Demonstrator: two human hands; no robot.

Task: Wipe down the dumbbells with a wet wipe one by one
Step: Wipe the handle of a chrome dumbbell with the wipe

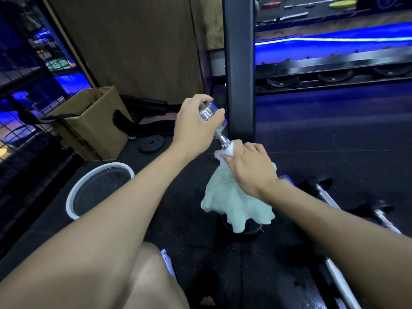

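Here both hands [196,128] grip dumbbell [211,118] and wipe [236,197].

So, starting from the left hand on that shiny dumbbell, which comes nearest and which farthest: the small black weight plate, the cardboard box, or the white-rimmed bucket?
Measured from the left hand in the head view:
1. Black weight plate, on the floor just to its left.
2. Cardboard box, further left, by the mesh fence.
3. White-rimmed bucket, down to the lower left, closest to the person.

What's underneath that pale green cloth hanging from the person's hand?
Under the cloth the dumbbell handle runs down out of sight, gripped through it by the right hand. Below its hem a dark round shape shows on the floor; it may be the dumbbell's lower end, but I cannot tell.
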